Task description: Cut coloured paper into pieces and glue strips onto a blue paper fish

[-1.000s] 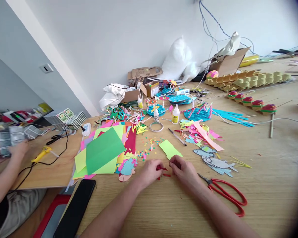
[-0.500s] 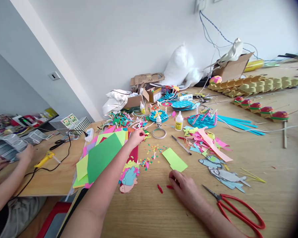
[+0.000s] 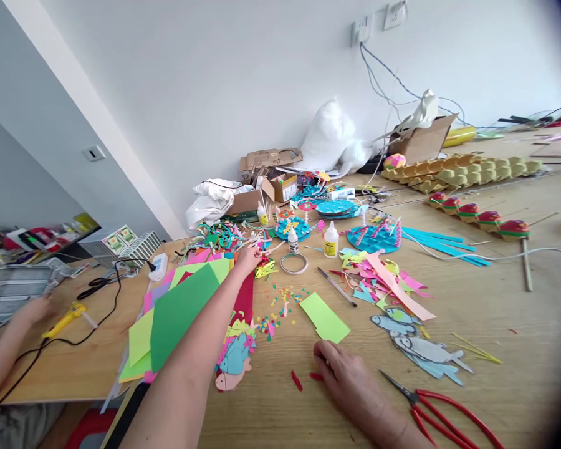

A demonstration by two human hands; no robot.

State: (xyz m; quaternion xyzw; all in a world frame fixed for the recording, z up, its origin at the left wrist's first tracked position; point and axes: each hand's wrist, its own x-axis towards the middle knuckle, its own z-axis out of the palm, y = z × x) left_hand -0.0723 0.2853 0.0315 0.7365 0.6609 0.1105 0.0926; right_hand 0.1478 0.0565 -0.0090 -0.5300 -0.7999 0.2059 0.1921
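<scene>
My left hand (image 3: 247, 260) reaches far across the table with its fingers pinched together. It is beside a small pile of yellow-green pieces (image 3: 265, 268), and a thin pale strip (image 3: 273, 249) shows near the fingertips. What the pinch holds, if anything, I cannot make out. Closer to me, my right hand (image 3: 348, 380) rests on the wood with fingers curled. A small red piece (image 3: 316, 376) pokes out at its thumb side, and another red piece (image 3: 297, 380) lies apart to the left. Just beyond the curled fingers lies a light green paper piece (image 3: 325, 317).
Red-handled scissors (image 3: 442, 408) lie right of my right hand, below grey paper fish (image 3: 427, 350). Green paper sheets (image 3: 184, 305) and coloured paper fish (image 3: 236, 355) are under or beside my left forearm. Beyond stand a glue bottle (image 3: 330, 240) and a tape roll (image 3: 294, 263). Another person's arm (image 3: 9, 346) is at left.
The view has shifted slightly. My left hand has drawn a little left, uncovering more of the yellow-green pile. My right hand stays nearly in place. The other person's hand has moved left and down.
</scene>
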